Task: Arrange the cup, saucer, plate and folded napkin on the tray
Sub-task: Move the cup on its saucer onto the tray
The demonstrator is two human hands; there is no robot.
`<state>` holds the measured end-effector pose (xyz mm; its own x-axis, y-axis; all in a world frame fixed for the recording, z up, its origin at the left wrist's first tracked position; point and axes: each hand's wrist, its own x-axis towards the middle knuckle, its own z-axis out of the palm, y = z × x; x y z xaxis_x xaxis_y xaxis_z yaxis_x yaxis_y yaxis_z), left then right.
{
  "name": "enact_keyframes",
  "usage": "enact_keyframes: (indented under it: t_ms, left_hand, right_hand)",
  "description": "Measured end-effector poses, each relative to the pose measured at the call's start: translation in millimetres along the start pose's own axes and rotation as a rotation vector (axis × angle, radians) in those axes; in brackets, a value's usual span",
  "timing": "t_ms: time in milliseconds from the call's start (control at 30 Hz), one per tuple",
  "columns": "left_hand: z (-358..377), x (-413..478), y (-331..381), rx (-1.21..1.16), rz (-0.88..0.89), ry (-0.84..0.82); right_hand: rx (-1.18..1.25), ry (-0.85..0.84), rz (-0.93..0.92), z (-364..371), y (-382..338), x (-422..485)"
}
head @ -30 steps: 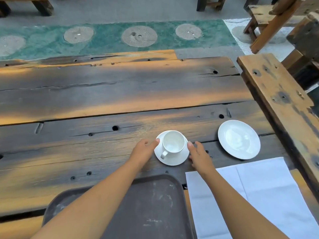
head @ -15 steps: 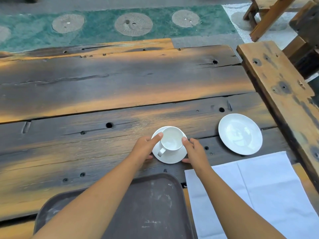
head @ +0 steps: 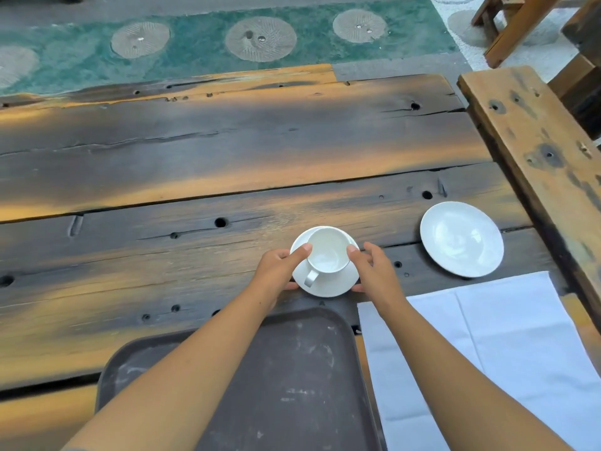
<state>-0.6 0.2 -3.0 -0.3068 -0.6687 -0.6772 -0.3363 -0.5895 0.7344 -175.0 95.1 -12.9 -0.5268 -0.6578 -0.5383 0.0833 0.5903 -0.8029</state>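
A white cup [head: 327, 252] stands on a white saucer [head: 328, 286], its handle pointing toward me. My left hand [head: 278, 271] grips the saucer's left side with the thumb on the cup's rim. My right hand [head: 374, 268] holds the right side the same way. Whether the saucer is lifted off the wood I cannot tell. A white plate [head: 461, 239] lies to the right on the table. A white napkin [head: 507, 346] lies spread flat at the near right. The dark tray [head: 292, 379] sits at the near edge, under my forearms, with nothing on it.
The wooden table [head: 195, 151] has dark planks with holes and cracks. A raised wooden beam [head: 536, 151] borders the right side beyond the plate. Beyond the table's far edge lies a green floor with round stone discs [head: 260, 39].
Both hands have closed in from beside the saucer onto it, thumbs now on the cup's rim. The cup and saucer sit slightly nearer the tray.
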Motion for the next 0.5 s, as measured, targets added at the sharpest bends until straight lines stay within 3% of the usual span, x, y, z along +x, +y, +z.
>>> enact_keyframes:
  t_ms: [500]
  left_hand:
    - [-71,-109,-29,-0.068,0.094,0.059]
  right_hand:
    - [-0.043,-0.103,-0.123,45,-14,-108]
